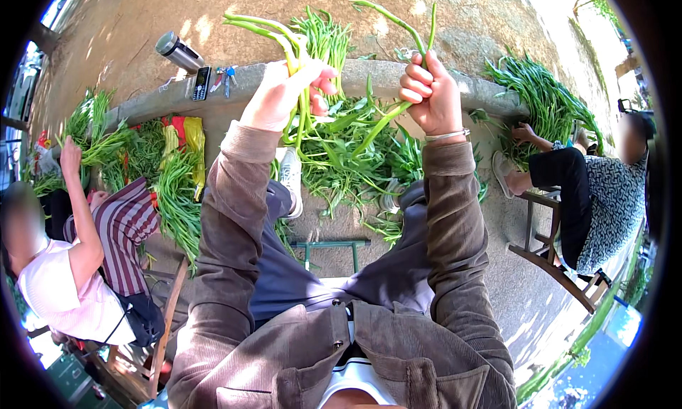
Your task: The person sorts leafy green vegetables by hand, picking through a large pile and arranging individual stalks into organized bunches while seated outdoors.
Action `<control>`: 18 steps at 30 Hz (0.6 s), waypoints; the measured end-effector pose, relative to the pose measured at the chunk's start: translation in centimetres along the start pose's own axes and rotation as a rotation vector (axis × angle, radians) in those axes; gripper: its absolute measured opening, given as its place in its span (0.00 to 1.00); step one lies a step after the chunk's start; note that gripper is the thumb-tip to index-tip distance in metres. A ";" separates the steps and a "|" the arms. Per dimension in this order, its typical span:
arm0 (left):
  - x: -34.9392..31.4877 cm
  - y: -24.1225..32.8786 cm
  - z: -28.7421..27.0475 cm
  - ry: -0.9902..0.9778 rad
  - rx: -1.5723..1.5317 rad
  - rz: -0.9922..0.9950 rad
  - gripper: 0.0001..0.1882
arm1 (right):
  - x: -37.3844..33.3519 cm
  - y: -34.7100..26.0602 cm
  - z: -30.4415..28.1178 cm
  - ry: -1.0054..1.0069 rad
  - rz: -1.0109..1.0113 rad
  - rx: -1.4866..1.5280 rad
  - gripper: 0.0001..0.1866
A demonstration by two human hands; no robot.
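Note:
My left hand [273, 100] is closed around several long pale-green vegetable stems [266, 27], which look like water spinach. Their ends stick out up and to the left, and other parts hang below the palm. In my right hand [435, 100] the fingers are curled round a thinner green stem [394, 17] with two prongs rising above the fist. A pale leafy length [383, 128] slants down and left from beneath that hand. Loose leafy greens [348, 164] lie heaped on the ground under both hands, between my feet.
A low concrete kerb [245, 79] runs behind the heap. A steel flask [179, 52], a phone [202, 84] and keys [229, 81] rest along it. Co-workers sit left [78, 281] and right [614, 189], each by greens. An upright bundle [327, 43] stands beyond my left hand.

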State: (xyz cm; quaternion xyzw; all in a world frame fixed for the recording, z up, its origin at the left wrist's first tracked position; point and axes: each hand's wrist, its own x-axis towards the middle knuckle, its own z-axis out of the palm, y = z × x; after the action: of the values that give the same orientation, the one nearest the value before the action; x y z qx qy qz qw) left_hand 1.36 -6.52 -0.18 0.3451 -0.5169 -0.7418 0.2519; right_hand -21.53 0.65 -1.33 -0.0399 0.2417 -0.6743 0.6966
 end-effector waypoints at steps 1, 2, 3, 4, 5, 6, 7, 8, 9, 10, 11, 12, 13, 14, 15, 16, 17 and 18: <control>-0.1 0.1 -0.3 0.001 0.018 0.001 0.16 | -0.2 -0.3 0.1 0.011 -0.012 -0.013 0.14; -0.2 0.3 -0.4 0.002 0.036 0.005 0.16 | -0.3 -0.5 0.2 0.022 -0.026 -0.028 0.14; -0.3 0.5 -0.1 0.055 0.002 0.006 0.15 | -0.4 -0.9 0.0 -0.011 -0.020 -0.014 0.14; -0.4 0.6 -0.1 0.059 0.000 0.003 0.15 | -0.5 -1.1 -0.2 -0.019 -0.024 -0.024 0.14; -0.5 0.8 -0.3 0.063 -0.001 0.000 0.15 | -0.7 -1.4 -0.3 -0.027 -0.026 -0.033 0.13; -0.6 0.9 -0.5 0.068 -0.003 -0.002 0.15 | -0.8 -1.5 -0.3 -0.036 -0.029 -0.043 0.13; -0.6 0.8 -0.8 0.080 0.006 -0.021 0.16 | -1.0 -1.7 -0.3 0.000 -0.046 -0.090 0.13; -0.6 0.8 -1.0 0.073 -0.005 -0.029 0.16 | -1.1 -1.9 -0.3 0.015 -0.061 -0.129 0.13; -0.7 0.8 -1.3 0.066 -0.015 -0.037 0.16 | -1.2 -2.1 -0.4 0.029 -0.076 -0.169 0.13; -0.7 0.8 -1.4 0.060 -0.026 -0.045 0.16 | -1.4 -2.3 -0.5 0.043 -0.091 -0.208 0.13; -0.7 0.7 -1.6 0.052 -0.033 -0.034 0.16 | -1.7 -2.4 -0.3 0.104 -0.124 -0.265 0.13; -0.7 0.7 -1.7 0.054 -0.053 -0.036 0.16 | -2.1 -2.5 0.0 0.200 -0.211 -0.380 0.13; -0.7 0.7 -1.8 0.057 -0.072 -0.037 0.16 | -2.4 -2.7 0.3 0.308 -0.343 -0.535 0.14; -0.8 0.7 -1.9 0.058 -0.093 -0.038 0.16 | -2.8 -3.1 0.3 0.417 -0.479 -0.691 0.14; -0.8 1.0 -1.7 0.069 -0.087 -0.057 0.15 | -3.0 -3.7 0.0 0.470 -0.578 -0.735 0.15; -0.8 1.0 -1.8 0.046 -0.138 -0.060 0.16 | -3.3 -4.3 -0.4 0.523 -0.677 -0.779 0.15; -0.7 0.9 -2.0 0.025 -0.189 -0.063 0.17 | -3.7 -4.5 -0.4 0.540 -0.681 -0.672 0.14; -0.6 0.8 -2.3 0.004 -0.239 -0.065 0.17 | -3.9 -4.6 -0.5 0.524 -0.646 -0.586 0.14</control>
State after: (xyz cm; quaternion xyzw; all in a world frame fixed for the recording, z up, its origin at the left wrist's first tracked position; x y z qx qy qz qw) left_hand 3.53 -7.70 0.25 0.3304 -0.4128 -0.8053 0.2682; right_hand -25.85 4.15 1.05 -0.1357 0.5626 -0.7466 0.3281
